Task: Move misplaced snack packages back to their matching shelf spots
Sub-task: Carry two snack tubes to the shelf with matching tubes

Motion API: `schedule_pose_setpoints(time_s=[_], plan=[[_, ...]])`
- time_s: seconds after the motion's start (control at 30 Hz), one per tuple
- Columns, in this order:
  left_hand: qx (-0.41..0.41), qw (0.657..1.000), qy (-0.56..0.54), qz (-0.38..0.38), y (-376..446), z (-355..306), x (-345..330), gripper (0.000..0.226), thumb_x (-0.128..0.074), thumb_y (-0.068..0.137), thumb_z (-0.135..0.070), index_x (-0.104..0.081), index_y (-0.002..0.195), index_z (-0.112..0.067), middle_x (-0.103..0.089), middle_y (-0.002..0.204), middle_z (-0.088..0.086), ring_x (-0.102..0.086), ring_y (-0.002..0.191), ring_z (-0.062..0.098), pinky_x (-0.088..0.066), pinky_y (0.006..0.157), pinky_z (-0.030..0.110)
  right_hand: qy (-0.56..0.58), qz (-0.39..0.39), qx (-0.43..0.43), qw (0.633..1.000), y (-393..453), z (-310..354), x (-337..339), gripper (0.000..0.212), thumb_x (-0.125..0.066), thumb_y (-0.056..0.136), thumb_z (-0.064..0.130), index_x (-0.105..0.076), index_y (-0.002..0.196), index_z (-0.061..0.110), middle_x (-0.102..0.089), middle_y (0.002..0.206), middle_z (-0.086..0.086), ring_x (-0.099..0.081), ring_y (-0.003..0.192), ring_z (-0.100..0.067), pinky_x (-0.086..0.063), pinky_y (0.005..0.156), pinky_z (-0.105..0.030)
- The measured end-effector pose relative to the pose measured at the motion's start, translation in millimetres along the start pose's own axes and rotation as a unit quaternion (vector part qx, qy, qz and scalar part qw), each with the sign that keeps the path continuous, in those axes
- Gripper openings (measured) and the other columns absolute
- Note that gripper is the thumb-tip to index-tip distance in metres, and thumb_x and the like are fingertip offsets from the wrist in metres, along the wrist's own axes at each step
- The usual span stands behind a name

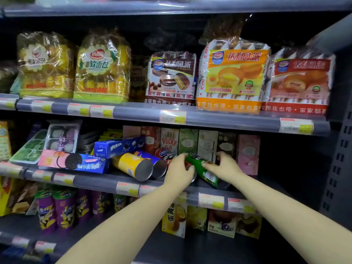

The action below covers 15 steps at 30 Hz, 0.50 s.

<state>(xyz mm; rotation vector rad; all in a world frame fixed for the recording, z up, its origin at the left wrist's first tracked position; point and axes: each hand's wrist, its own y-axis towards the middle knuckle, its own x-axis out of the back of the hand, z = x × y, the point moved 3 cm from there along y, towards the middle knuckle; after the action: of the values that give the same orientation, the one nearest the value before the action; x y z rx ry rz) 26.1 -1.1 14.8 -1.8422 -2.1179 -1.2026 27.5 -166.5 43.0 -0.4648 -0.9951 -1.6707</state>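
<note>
Both arms reach into the middle shelf (106,182). The right hand (223,164) curls its fingers over a green can (204,171) lying tilted there (base toward us). The left hand (179,171) wraps a red can (164,153), beside the yellow can (133,165).

The left hand (178,169) covers most of a red can (165,153); only its top end shows above the knuckles, and its lower end is a sliver at the fingertips. Just right of it, the right hand (224,165) hides the middle of the green can (204,171), and its fingers are too blurred to tell how they lie. Behind that hand, the lower parts of the boxes (207,142) are out of sight. The price tags (211,201) below both wrists are too blurred to read. Above the hands, the top shelf (171,6) is cut off by the edge.
</note>
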Motion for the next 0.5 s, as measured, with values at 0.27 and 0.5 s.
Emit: schedule_pose_setpoints(time_s=[0.27, 0.5], plan=[[-0.013, 0.997, 0.076, -0.008, -4, 14, -6, 0.051, -0.056, 0.094, -0.017, -0.042, 0.142, -0.01, -0.039, 0.152, 0.011, -0.03, 0.143, 0.025, -0.021, 0.118, 0.034, -0.098, 0.054, -0.06, 0.992, -2, -9, -6, 0.062, -0.073, 0.068, 0.05, -0.06, 0.115, 0.012, -0.065, 0.108, -0.006, -0.056, 0.084, -0.02, -0.05, 0.073, -0.028], [-0.047, 0.997, -0.004, -0.055, -13, 7, 10, 0.042, -0.058, 0.093, -0.011, -0.054, 0.135, -0.008, -0.055, 0.14, 0.009, -0.047, 0.133, 0.023, -0.03, 0.111, 0.027, 0.072, -0.02, -0.088, 0.993, -17, -23, 12, 0.049, -0.077, 0.071, 0.039, -0.066, 0.11, 0.011, -0.065, 0.096, -0.003, -0.064, 0.095, -0.022, -0.049, 0.077, -0.028]])
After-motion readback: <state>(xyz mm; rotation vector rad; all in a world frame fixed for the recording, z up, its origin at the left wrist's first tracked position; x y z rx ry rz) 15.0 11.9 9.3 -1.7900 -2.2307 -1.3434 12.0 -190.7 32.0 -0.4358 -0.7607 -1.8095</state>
